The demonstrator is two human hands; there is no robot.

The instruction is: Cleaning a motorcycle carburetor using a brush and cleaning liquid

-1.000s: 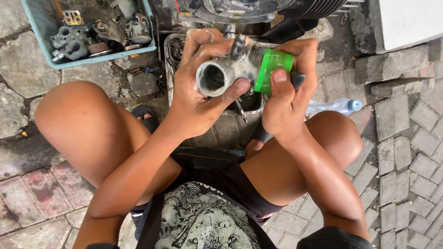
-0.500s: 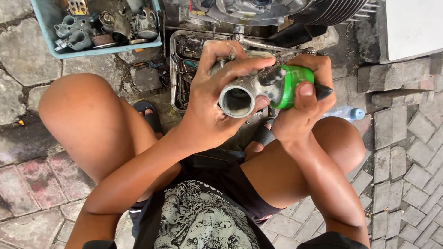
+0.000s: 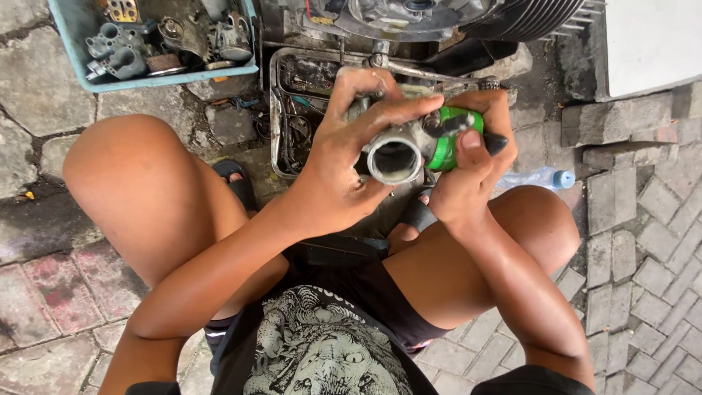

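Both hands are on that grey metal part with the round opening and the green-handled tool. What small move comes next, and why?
Probably a short turn of the green-handled tool by the right hand, while the left hand steadies the metal part. The tool's tip seems to sit against the part's side, though the contact point is hidden by fingers.

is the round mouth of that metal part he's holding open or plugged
Open. The metal part, gripped in the left hand, shows a dark hollow bore inside its round rim, nothing filling it. How deep it runs cannot be told.
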